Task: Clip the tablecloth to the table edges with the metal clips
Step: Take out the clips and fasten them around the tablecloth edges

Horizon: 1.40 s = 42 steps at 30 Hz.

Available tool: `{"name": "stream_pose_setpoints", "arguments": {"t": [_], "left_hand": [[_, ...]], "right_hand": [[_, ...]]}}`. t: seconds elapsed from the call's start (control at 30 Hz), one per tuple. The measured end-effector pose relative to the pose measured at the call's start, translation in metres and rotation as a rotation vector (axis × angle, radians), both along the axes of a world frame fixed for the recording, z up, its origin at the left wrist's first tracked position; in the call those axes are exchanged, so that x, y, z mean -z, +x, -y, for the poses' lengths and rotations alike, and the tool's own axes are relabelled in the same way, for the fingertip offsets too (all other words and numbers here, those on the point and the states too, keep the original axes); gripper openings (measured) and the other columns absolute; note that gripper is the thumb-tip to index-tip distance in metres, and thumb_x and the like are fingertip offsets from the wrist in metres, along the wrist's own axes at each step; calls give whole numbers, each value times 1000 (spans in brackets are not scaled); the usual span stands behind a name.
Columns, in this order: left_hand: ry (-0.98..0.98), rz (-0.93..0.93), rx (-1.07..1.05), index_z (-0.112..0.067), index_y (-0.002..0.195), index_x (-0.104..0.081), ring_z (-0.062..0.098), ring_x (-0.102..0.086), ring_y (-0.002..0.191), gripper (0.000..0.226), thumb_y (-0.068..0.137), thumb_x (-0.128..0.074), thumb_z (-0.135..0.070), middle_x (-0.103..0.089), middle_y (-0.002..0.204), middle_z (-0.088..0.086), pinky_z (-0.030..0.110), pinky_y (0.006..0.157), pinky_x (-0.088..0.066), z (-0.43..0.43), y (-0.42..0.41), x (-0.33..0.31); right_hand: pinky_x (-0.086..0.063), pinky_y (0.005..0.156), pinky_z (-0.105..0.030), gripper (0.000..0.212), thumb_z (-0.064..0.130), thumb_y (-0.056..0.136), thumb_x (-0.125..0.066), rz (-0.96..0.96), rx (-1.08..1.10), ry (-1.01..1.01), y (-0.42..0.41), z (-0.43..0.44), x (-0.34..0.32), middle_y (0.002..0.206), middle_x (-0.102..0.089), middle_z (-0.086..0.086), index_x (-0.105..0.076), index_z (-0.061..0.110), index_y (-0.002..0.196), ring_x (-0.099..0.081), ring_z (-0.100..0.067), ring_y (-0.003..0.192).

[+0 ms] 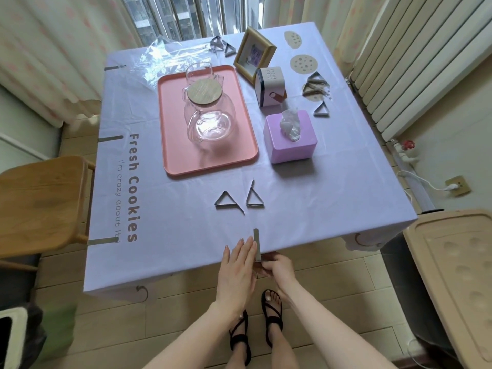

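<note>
metal clips: four on the tablecloth (306,187) edges

Head view, looking steeply down, table (292,209) near

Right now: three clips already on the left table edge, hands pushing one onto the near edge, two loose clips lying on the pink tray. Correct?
Not quite. The two loose clips lie on the tablecloth, in front of the pink tray, not on it. The head view shows this. The rest holds: three clips on the left edge, and the left hand and right hand are at the clip on the near edge.
</note>
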<state>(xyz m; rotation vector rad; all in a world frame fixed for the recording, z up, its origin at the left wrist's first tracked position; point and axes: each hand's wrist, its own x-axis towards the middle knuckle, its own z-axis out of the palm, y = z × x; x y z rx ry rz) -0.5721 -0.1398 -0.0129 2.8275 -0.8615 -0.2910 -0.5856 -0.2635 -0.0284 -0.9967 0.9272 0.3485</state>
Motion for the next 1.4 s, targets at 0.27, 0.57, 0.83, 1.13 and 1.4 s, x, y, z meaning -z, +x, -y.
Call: {"name": "stream_pose_setpoints", "arguments": {"t": [0.27, 0.57, 0.83, 1.13, 1.4], "left_hand": [[-136, -73, 43, -12, 144, -25, 20, -32, 138, 95, 68, -80, -25, -34, 150, 3, 43, 113, -25, -8, 29, 10], [-225, -5, 0, -14, 140, -34, 18, -37, 135, 89, 68, -80, -37, -40, 147, 2, 39, 111, -22, -6, 28, 22], [-250, 60, -41, -15, 133, -41, 16, -43, 131, 76, 70, -78, -37, -46, 142, 0, 40, 106, -39, -3, 27, 25], [-277, 54, -62, -15, 129, -45, 17, -51, 124, 79, 63, -85, -28, -53, 136, -2, 41, 99, -47, 0, 29, 24], [-271, 8, -64, -14, 126, -49, 18, -49, 127, 66, 70, -80, -29, -49, 140, -1, 44, 100, -46, -1, 30, 20]], "right_hand": [[-44, 82, -32, 34, 15, 70, -76, 414, -396, -1401, -29, 14, 5, 97, -60, 1, -58, 16, 99, -54, -20, 92], [-23, 112, -45, 82, 36, 58, -85, 707, -918, -1574, -3, 43, 19, 138, -49, -4, -49, 13, 127, -39, -20, 130], [-29, 105, -43, 78, 35, 51, -88, 738, -865, -1624, 3, 44, 22, 126, -57, 1, -51, 19, 118, -47, -16, 120], [-29, 103, -42, 79, 29, 43, -90, 679, -830, -1639, 6, 37, 24, 121, -59, 3, -53, 20, 111, -47, -15, 113], [-27, 106, -36, 50, 14, 61, -68, 721, -789, -1542, 8, 42, 9, 120, -59, 2, -57, 21, 110, -57, -18, 108]]}}
